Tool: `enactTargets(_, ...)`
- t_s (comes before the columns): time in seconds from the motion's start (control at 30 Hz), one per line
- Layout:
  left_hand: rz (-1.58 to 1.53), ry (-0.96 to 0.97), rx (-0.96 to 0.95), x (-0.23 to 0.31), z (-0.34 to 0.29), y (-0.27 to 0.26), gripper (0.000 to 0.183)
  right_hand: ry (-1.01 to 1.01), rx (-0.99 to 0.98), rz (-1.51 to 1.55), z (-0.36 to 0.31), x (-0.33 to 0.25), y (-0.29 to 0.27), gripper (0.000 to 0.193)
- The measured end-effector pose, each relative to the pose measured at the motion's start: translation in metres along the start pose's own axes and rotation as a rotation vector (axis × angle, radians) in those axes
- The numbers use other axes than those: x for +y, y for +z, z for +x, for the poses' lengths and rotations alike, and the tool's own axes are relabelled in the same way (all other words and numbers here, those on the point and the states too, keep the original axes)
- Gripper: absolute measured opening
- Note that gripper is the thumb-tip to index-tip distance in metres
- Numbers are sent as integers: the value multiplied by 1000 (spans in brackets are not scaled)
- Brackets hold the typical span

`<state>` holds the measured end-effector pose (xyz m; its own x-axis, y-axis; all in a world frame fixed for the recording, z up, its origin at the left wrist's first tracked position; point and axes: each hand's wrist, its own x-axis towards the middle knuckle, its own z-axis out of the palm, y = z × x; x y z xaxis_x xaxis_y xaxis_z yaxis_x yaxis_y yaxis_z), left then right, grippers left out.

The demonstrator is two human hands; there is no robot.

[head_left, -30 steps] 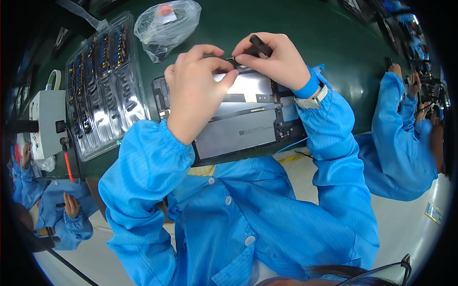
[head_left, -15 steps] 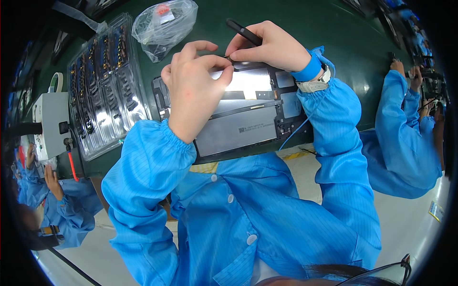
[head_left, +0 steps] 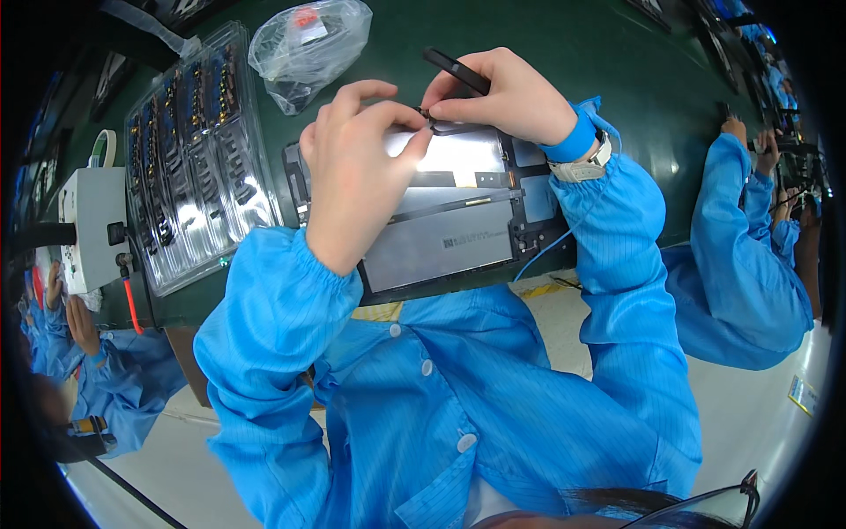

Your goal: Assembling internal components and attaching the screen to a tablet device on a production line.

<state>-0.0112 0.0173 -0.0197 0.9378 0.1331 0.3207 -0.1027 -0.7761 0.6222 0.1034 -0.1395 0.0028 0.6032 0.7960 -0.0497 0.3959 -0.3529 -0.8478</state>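
Both hands meet over the opened tablet (head_left: 458, 220) on the green bench: left hand (head_left: 357, 167) pinches a thin black strip (head_left: 441, 123) at its top edge, right hand (head_left: 507, 97) grips black tweezers (head_left: 454, 70) and presses it too.

Blue buttoned smock (head_left: 458, 388), elastic cuffs, blue wristband (head_left: 571, 141).

One green bench (head_left: 564, 53) carries everything. Two bare hands are over it, a left hand (head_left: 357, 163) and a right hand (head_left: 507, 97). One opened flat device (head_left: 449, 234) lies under them. One black pen-shaped tool (head_left: 454, 70) is in the right hand. One clear plastic parts tray (head_left: 189, 167) sits to the left, one crumpled clear plastic bag (head_left: 308, 44) lies far left, and one grey box unit (head_left: 92, 225) stands at the left edge. Two other people in blue coats are visible, one at the right (head_left: 740, 247) and one at the near left (head_left: 115, 379).
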Motion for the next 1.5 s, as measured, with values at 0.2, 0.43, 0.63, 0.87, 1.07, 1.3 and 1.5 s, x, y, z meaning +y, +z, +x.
enactTargets(0.2,-131,66,-5,-13,-3,-6,30,-36,86,-87,0,-5,5,18)
enactTargets(0.43,-68,110,-15,-9,-4,-14,27,-55,71,-274,7,-7,6,16)
enactTargets(0.63,-63,105,-9,-13,-7,-12,28,80,6,-149,8,-8,5,13)
enactTargets(0.87,-60,152,34,-16,-6,-11,24,115,-37,-120,14,-10,1,17)
enactTargets(1.07,7,180,53,-15,-5,-7,29,141,21,-84,10,-15,-2,18)
enactTargets(1.3,6,144,-101,-13,2,-9,29,-94,507,259,-9,-7,5,33)
enactTargets(1.5,-72,135,-121,-11,4,-17,27,22,399,342,-22,-4,4,34)
